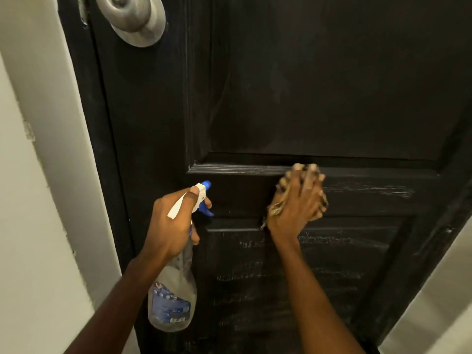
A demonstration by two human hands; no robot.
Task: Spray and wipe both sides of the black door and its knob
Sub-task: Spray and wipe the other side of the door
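The black panelled door [319,85] fills most of the view, with wet streaks on its lower panel. Its silver knob [131,17] sits at the top left. My left hand [173,223] grips the neck of a clear spray bottle [173,302] with a white and blue trigger head, nozzle pointing at the door. My right hand [298,200] presses a yellowish cloth [274,208] flat against the door's middle rail, fingers spread over it, just below the moulding of the upper panel.
A black door frame [102,139] runs down the left, with a pale wall [33,200] beside it. A light wall or floor strip [439,302] shows at the lower right past the door's edge.
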